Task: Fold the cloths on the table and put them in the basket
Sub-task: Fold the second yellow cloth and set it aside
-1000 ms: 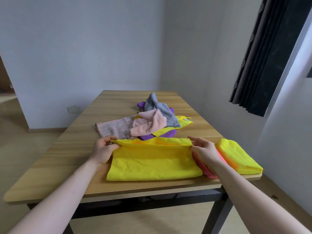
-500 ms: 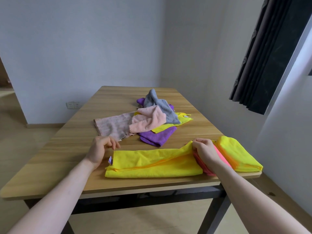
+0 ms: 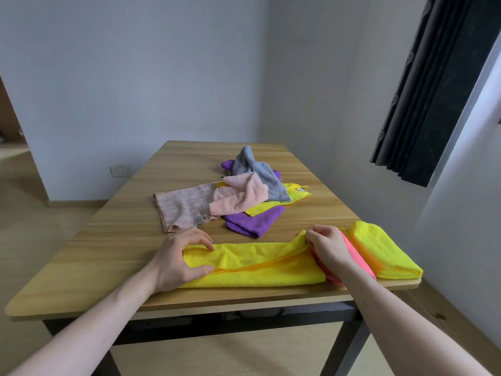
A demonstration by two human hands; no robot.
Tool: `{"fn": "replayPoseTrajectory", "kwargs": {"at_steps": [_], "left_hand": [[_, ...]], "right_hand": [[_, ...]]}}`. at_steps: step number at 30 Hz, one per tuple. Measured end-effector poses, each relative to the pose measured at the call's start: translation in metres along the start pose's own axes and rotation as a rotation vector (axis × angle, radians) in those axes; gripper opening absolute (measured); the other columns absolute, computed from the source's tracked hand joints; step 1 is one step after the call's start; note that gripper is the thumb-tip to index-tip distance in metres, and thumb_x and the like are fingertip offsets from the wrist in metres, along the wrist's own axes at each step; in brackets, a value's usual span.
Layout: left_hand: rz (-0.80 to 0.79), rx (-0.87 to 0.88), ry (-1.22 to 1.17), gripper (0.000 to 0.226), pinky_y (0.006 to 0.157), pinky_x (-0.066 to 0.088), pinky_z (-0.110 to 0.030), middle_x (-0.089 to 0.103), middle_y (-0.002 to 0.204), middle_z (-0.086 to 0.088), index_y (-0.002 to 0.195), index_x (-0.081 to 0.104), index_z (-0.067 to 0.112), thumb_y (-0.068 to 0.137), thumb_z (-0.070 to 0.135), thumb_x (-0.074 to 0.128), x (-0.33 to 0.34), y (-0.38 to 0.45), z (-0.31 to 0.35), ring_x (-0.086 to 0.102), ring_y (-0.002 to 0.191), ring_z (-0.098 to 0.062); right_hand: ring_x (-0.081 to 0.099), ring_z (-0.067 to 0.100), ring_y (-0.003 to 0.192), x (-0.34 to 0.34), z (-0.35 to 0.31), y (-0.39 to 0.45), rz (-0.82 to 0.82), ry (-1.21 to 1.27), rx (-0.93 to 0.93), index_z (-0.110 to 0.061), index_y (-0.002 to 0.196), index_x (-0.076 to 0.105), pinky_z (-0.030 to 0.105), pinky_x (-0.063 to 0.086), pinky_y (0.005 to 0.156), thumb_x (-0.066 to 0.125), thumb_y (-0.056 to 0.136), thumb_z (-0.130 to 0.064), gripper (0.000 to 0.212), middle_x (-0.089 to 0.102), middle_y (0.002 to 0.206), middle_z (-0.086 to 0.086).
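Note:
A yellow cloth point(image 3: 254, 264) lies folded into a long strip along the near edge of the wooden table point(image 3: 113, 240). My left hand point(image 3: 180, 260) grips its left end, thumb under the top layer and fingers curled over it. My right hand point(image 3: 329, 246) pinches the raised top corner at its right end. Beyond the strip sits a loose pile: a purple cloth point(image 3: 254, 222), a pale pink cloth point(image 3: 238, 199), a grey cloth point(image 3: 260, 175), a mottled pink-grey cloth point(image 3: 184, 210) and another yellow cloth point(image 3: 295, 194). No basket is in view.
At the table's near right corner lie a folded pink cloth point(image 3: 352, 251), partly under my right wrist, and a folded yellow cloth point(image 3: 379, 248). A dark curtain point(image 3: 439, 85) hangs at the right. A wall stands behind the table's far end.
The far half of the yellow cloth has been folded toward me, turning the wide rectangle into a narrow strip. Both hands came nearer with its edge, and the purple cloth behind is uncovered.

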State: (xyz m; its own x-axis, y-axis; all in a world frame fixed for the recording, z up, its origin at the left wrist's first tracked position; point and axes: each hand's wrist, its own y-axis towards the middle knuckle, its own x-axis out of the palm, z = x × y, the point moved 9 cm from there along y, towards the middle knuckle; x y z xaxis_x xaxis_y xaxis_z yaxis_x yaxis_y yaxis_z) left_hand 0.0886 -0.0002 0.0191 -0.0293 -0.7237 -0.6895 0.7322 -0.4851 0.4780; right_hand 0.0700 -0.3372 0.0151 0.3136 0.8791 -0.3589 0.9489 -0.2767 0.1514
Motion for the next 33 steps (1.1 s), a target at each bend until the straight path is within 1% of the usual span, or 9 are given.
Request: {"fn": "replayPoseTrajectory", "kwargs": {"at_steps": [3, 10, 15, 20, 23, 25, 28, 30, 33], "left_hand": [[0.009, 0.014, 0.156, 0.049, 0.098, 0.040, -0.026, 0.065, 0.110, 0.023, 0.099, 0.069, 0.038, 0.058, 0.055, 0.088, 0.000, -0.007, -0.001, 0.060, 0.109, -0.002], [0.125, 0.035, 0.152, 0.008, 0.092, 0.047, -0.038, 0.066, 0.093, 0.023, 0.077, 0.075, 0.038, 0.070, 0.038, 0.077, -0.008, -0.012, 0.009, 0.059, 0.098, -0.004], [0.225, -0.017, 0.056, 0.011, 0.084, 0.051, -0.032, 0.070, 0.096, 0.019, 0.087, 0.078, 0.030, 0.080, 0.034, 0.071, -0.023, -0.015, 0.011, 0.062, 0.102, -0.009], [0.227, 0.017, 0.045, 0.007, 0.088, 0.050, -0.042, 0.069, 0.092, 0.017, 0.087, 0.072, 0.025, 0.082, 0.025, 0.067, -0.024, -0.020, 0.019, 0.063, 0.099, -0.013], [0.209, 0.054, 0.050, 0.007, 0.083, 0.049, -0.042, 0.068, 0.085, 0.016, 0.079, 0.070, 0.024, 0.076, 0.018, 0.067, -0.024, -0.020, 0.025, 0.062, 0.090, -0.013], [0.139, 0.079, 0.045, 0.008, 0.083, 0.049, -0.041, 0.069, 0.081, 0.016, 0.071, 0.070, 0.025, 0.072, 0.018, 0.067, -0.018, -0.020, 0.029, 0.063, 0.087, -0.011], [0.054, 0.083, 0.062, 0.012, 0.087, 0.048, -0.042, 0.070, 0.080, 0.018, 0.062, 0.068, 0.028, 0.073, 0.027, 0.063, -0.010, -0.018, 0.029, 0.064, 0.086, -0.008], [0.093, 0.068, 0.060, 0.017, 0.089, 0.046, -0.044, 0.070, 0.083, 0.019, 0.061, 0.065, 0.028, 0.077, 0.032, 0.062, -0.015, -0.019, 0.026, 0.064, 0.086, -0.007], [0.201, 0.093, 0.119, 0.018, 0.091, 0.044, -0.044, 0.068, 0.091, 0.020, 0.068, 0.067, 0.027, 0.082, 0.036, 0.063, -0.021, -0.021, 0.041, 0.063, 0.090, -0.006]], "right_hand": [[0.038, 0.009, 0.051, -0.001, -0.002, -0.001, 0.023, 0.018, -0.011, -0.010, 0.065, 0.064, 0.020, 0.032, 0.045, 0.057, 0.086, -0.006, 0.022, 0.046, 0.057, -0.002], [0.037, 0.016, 0.056, -0.008, 0.002, -0.002, 0.058, 0.063, 0.027, -0.017, 0.059, 0.060, 0.026, 0.029, 0.051, 0.058, 0.083, -0.008, 0.026, 0.043, 0.057, 0.001], [0.035, 0.016, 0.053, -0.008, 0.003, -0.002, 0.045, 0.077, 0.030, -0.018, 0.055, 0.051, 0.026, 0.027, 0.049, 0.056, 0.085, -0.006, 0.033, 0.039, 0.055, 0.000], [0.027, 0.014, 0.052, -0.004, 0.002, 0.000, 0.003, 0.053, 0.019, -0.016, 0.057, 0.036, 0.027, 0.022, 0.047, 0.053, 0.088, -0.006, 0.037, 0.029, 0.055, -0.002], [0.029, 0.015, 0.049, 0.004, 0.006, 0.000, -0.047, 0.044, 0.038, -0.015, 0.054, 0.041, 0.027, 0.023, 0.047, 0.055, 0.087, -0.006, 0.037, 0.033, 0.053, 0.000], [0.038, 0.015, 0.047, 0.006, 0.005, 0.001, -0.053, -0.012, 0.033, -0.006, 0.053, 0.056, 0.026, 0.030, 0.046, 0.055, 0.087, -0.006, 0.034, 0.046, 0.051, 0.004], [0.050, 0.018, 0.049, 0.006, 0.001, 0.002, -0.044, -0.005, 0.012, -0.008, 0.048, 0.064, 0.032, 0.044, 0.060, 0.053, 0.088, -0.007, 0.042, 0.056, 0.049, 0.013], [0.052, 0.015, 0.049, 0.004, 0.000, 0.000, -0.014, 0.005, -0.003, -0.016, 0.039, 0.060, 0.026, 0.047, 0.063, 0.053, 0.090, -0.007, 0.053, 0.056, 0.048, 0.012], [0.053, 0.012, 0.052, 0.005, -0.001, 0.002, 0.008, -0.013, -0.036, -0.018, 0.046, 0.065, 0.020, 0.045, 0.056, 0.055, 0.089, -0.008, 0.045, 0.059, 0.052, 0.006]]}}
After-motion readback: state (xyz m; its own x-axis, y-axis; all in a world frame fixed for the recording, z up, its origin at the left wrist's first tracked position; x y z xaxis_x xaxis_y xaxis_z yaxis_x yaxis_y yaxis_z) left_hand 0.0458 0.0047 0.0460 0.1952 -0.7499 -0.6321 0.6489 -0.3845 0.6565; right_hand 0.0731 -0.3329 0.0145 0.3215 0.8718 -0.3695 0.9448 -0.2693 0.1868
